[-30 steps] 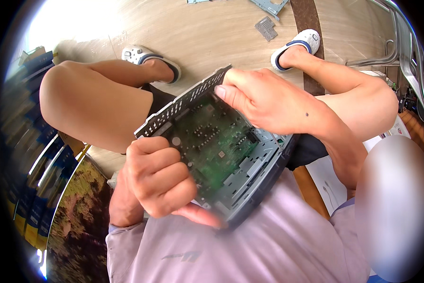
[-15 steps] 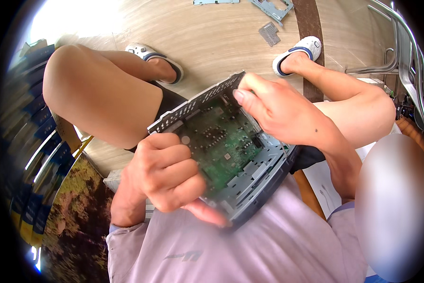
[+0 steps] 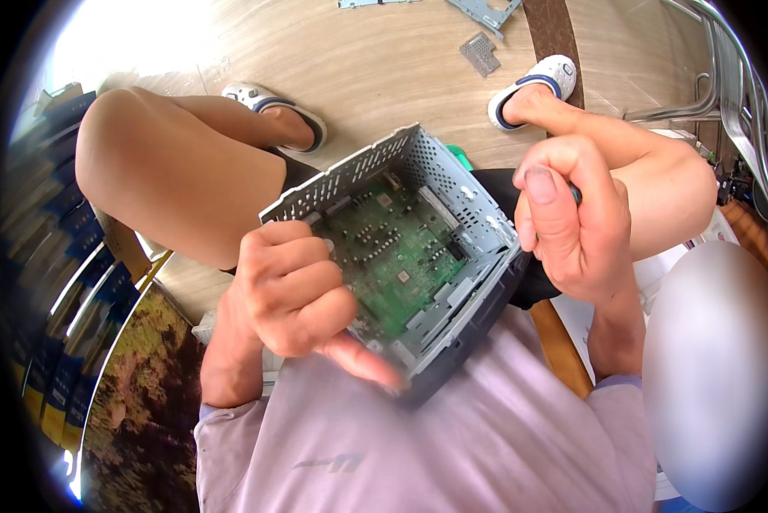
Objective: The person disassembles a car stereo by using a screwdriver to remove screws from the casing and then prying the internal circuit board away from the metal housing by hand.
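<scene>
An open metal electronics case (image 3: 478, 224) rests tilted on my lap, with perforated walls and a dark outer panel on its near side. Inside lies a green circuit board (image 3: 401, 274) with small components and connectors. My left hand (image 3: 294, 286) is closed around the case's left wall, thumb stretched along the near corner. To the right of the case and apart from it, my right hand (image 3: 572, 214) is raised and closed. A tiny dark-green bit shows between its fingers; the rest of what it holds is hidden. A bright green piece (image 3: 458, 157) peeks out behind the far wall.
On the floor ahead lie a small perforated metal plate (image 3: 480, 54) and a light-blue metal bracket (image 3: 487, 14). Chrome chair legs (image 3: 683, 111) stand at the right. Stacked blue boxes (image 3: 63, 231) and a dark patterned panel (image 3: 136, 393) line the left.
My right hand has left the case's far right wall and moved right, now curled in the air. That wall is uncovered, and the green piece behind it shows. My left hand keeps its grip.
</scene>
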